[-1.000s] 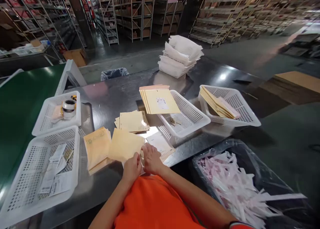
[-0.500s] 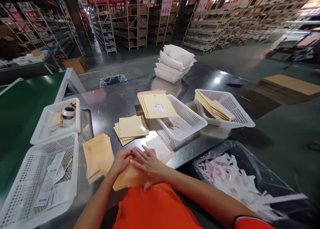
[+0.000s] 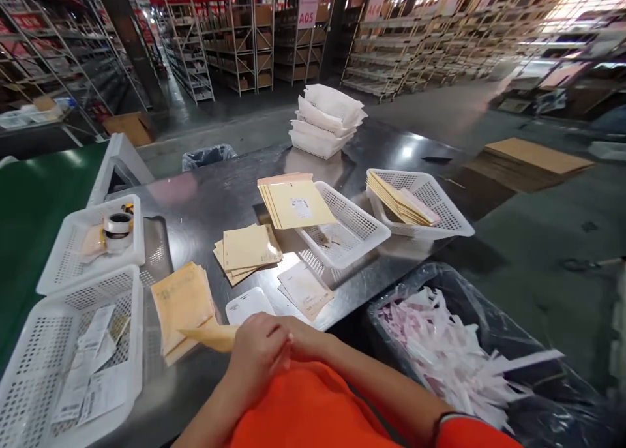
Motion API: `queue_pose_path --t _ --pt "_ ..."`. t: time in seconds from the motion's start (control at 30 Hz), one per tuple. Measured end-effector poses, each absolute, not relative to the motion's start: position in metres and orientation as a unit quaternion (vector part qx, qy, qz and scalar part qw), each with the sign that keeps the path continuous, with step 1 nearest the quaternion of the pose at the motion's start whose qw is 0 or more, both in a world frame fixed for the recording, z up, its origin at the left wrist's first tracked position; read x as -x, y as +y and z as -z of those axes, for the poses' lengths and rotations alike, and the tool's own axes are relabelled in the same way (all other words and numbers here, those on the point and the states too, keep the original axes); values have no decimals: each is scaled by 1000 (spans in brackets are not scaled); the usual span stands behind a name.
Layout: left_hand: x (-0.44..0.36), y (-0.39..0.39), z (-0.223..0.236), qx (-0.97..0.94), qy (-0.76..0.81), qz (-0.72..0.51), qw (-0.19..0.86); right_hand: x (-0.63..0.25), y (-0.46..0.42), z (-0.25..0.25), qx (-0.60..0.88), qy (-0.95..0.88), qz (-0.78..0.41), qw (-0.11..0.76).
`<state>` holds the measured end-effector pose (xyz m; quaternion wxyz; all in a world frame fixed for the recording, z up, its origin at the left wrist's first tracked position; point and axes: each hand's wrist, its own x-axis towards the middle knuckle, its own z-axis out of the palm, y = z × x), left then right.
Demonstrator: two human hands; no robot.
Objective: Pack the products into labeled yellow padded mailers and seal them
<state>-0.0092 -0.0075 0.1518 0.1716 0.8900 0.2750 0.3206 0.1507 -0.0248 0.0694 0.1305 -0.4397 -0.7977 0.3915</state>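
Observation:
My left hand is curled over a yellow padded envelope, which it holds nearly flat, close to my body at the table's near edge. My right hand lies right behind the left one, mostly covered by it, with its fingers hidden. Just ahead of my hands a white label sheet lies on the steel table. Left of it is a pile of yellow envelopes. Another small pile of envelopes sits further back.
White baskets stand around: one with paper slips, one with tape rolls, one under an envelope stack, one holding envelopes. A black-lined bin of paper strips is at right. White mailers are piled at the back.
The envelope has been pulled off the table toward my body and tipped nearly edge-on. My hands have closed together over it, and the white label sheet beneath is uncovered.

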Motion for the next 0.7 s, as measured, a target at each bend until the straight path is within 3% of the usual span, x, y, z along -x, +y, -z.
queue_pose_path --t 0.1,0.2,0.3,0.5,0.6,0.7 --pt "17 -9 -164 -864 321 -352 165 -156 -19 -65 504 -779 -349 131" --pt "39 -1 -166 -775 422 -420 212 -170 -10 -85 566 -728 -294 252" --pt "47 3 -159 -745 446 -422 262 -169 -6 -122 502 -751 -166 395" --pt "27 -4 -153 -786 395 -393 269 -132 -7 -160 385 -778 -69 492" --pt "40 -6 -159 -756 438 -415 253 -140 -4 -151 409 -768 -31 492" --pt "68 -9 -161 -678 537 -458 205 -168 -4 -135 461 -771 -43 438"
